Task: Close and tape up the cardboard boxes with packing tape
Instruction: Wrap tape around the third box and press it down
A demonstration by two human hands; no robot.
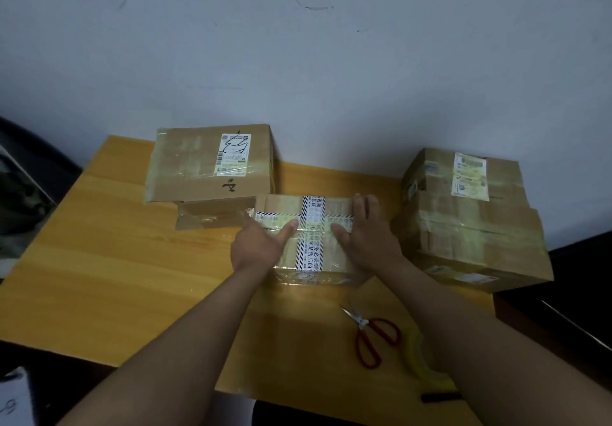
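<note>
Small brown cardboard box (311, 237), centre: flat-fingered left hand (256, 247) and right hand (366, 237) press clear tape; smooth outward toward 3 and 9 o'clock.

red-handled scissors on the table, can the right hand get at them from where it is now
Probably yes. The red-handled metal scissors lie in the open on the yellow wooden table, just inside the right forearm, with nothing on top of them. The right hand rests flat on the taped cardboard box and holds nothing.
</note>
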